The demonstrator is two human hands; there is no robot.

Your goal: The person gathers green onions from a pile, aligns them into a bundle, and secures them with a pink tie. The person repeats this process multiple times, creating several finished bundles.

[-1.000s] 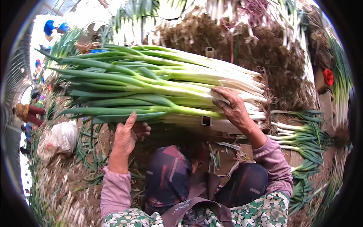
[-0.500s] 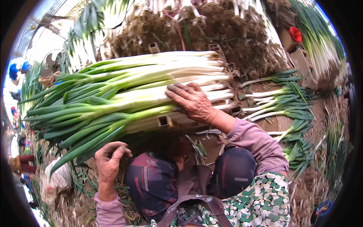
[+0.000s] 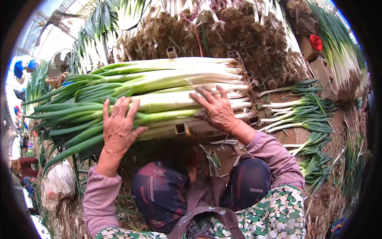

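A thick layer of long green onions [image 3: 171,75] lies crosswise before me, white ends to the right and green leaves to the left. It rests on a metal frame whose square tube end [image 3: 182,129] shows at the near side. My left hand [image 3: 119,125] lies on the near stalks where the green leaves begin, fingers spread and thumb out to the right. My right hand [image 3: 217,109] rests on the white part near the root ends, fingers stretched out across the stalks. Its thumb is partly hidden at the near side.
Behind the frame stands a large heap of green onions with soil-covered roots [image 3: 223,36]. Several thinner green onions [image 3: 302,115] lie on the ground to the right. A pale plastic bag [image 3: 57,185] sits at lower left. My knees [image 3: 159,195] are close below the frame.
My left hand has moved up from beside the leaf ends onto the stalks, its fingers opening from a curl. My right hand stays on the white part, its fingers now more spread.
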